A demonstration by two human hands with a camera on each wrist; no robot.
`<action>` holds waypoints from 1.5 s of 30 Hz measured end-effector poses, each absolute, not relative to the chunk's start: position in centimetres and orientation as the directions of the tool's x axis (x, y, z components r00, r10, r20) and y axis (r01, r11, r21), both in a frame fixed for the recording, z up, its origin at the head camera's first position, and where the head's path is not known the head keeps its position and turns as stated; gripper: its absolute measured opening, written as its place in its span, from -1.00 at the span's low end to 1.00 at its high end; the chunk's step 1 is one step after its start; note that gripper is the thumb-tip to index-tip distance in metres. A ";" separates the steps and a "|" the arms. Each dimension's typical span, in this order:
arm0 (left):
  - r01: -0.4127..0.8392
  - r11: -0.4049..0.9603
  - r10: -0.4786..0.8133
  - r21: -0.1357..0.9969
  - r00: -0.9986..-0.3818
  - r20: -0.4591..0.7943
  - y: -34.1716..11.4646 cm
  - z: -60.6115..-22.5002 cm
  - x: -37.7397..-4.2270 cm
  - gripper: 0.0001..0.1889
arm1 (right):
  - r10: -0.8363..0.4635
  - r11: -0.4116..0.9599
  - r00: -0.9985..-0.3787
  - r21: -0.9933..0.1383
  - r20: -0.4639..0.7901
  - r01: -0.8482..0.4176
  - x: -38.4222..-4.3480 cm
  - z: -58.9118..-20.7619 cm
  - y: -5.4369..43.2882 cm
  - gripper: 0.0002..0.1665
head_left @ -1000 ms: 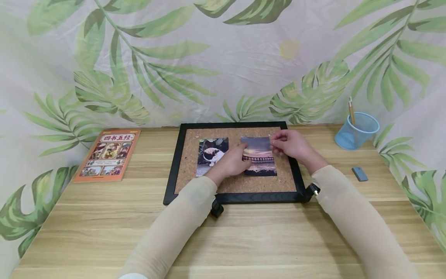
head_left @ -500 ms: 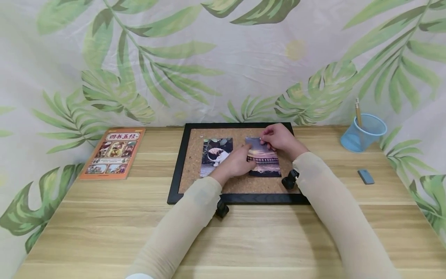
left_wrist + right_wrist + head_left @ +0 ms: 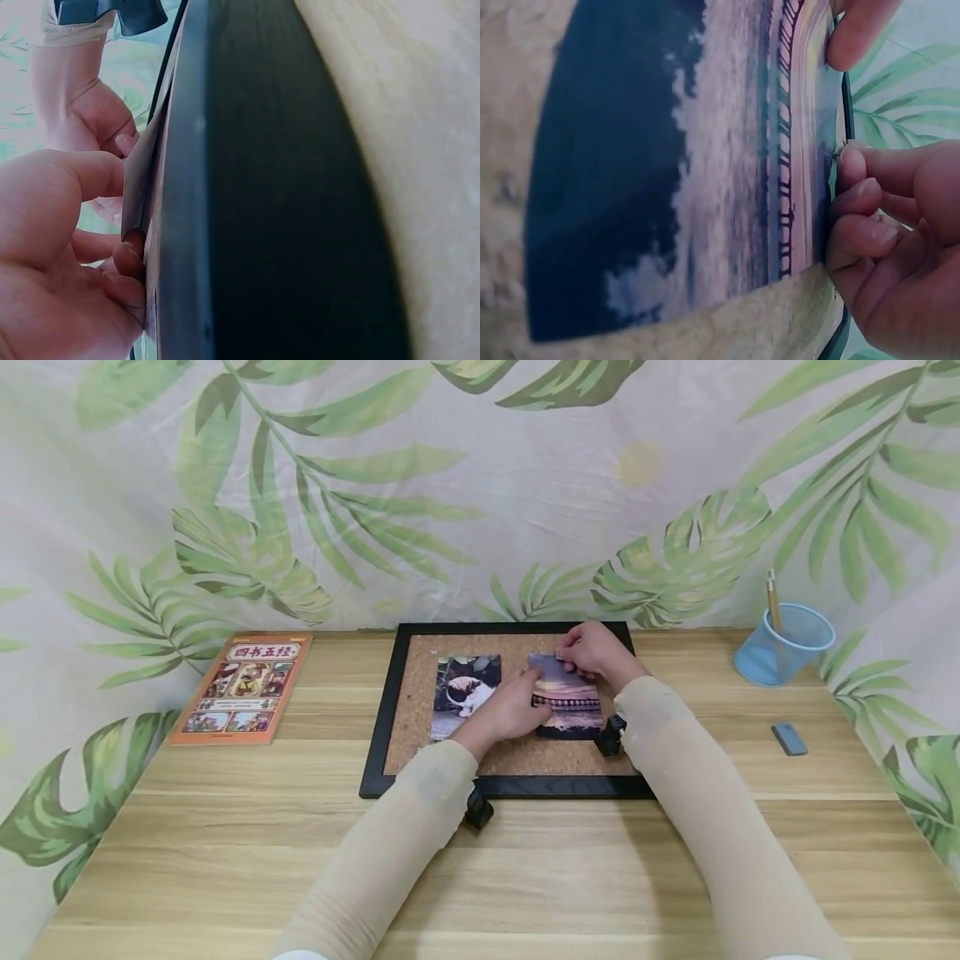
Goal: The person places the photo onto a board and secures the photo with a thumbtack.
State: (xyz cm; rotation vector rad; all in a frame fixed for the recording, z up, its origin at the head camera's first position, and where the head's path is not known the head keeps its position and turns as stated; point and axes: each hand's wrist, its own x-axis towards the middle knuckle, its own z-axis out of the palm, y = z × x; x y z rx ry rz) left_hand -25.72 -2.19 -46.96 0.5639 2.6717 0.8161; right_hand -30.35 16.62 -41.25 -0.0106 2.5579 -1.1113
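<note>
A corkboard [image 3: 570,762] with a black frame lies on the table. On it, a photo of a cat [image 3: 467,681] is at the left and a sunset photo [image 3: 572,720] at the right. My left hand [image 3: 510,708] holds the sunset photo by its left side, index finger and thumb spread along it; in the left wrist view its other fingers curl at the photo's edge. At the photo's top edge my right hand [image 3: 596,652] pinches a small clear push pin [image 3: 841,150], its needle against the photo. The photo bows up from the cork.
An orange book [image 3: 242,689] lies at the left. To the right stand a blue mesh pen cup [image 3: 780,652] with pencils and, nearer, a grey-blue eraser [image 3: 789,739]. A leaf-print cloth [image 3: 525,493] hangs behind the table.
My right hand has moved left from beyond the sunset photo's right edge to its top edge, bringing the push pin along. The left hand stays on the photo.
</note>
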 end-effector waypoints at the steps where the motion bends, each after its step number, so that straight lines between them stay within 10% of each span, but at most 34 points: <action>1: 0.280 0.761 0.446 0.585 -0.881 -0.159 -2.2 -46.9 -25.7 -0.18 | -0.138 0.689 -0.935 -0.710 -0.326 0.146 -30.4 -41.2 16.7 -0.78; 27: 0.324 0.803 0.433 0.500 -0.894 -0.118 -1.9 -45.5 -24.3 -0.26 | -0.007 0.705 -0.913 -0.649 -0.408 0.285 -30.4 -40.5 16.3 -0.83; 33: 0.393 0.852 0.444 0.346 -0.892 -0.081 -1.9 -44.0 -22.8 -0.41 | -0.097 0.699 -0.934 -0.691 -0.344 0.182 -29.6 -41.2 17.6 -0.77; 45: 0.390 0.828 0.444 0.402 -0.895 -0.047 -4.3 -41.3 -21.4 -0.53 | -0.216 0.672 -0.960 -0.741 -0.180 -0.012 -27.7 -41.0 18.9 -0.68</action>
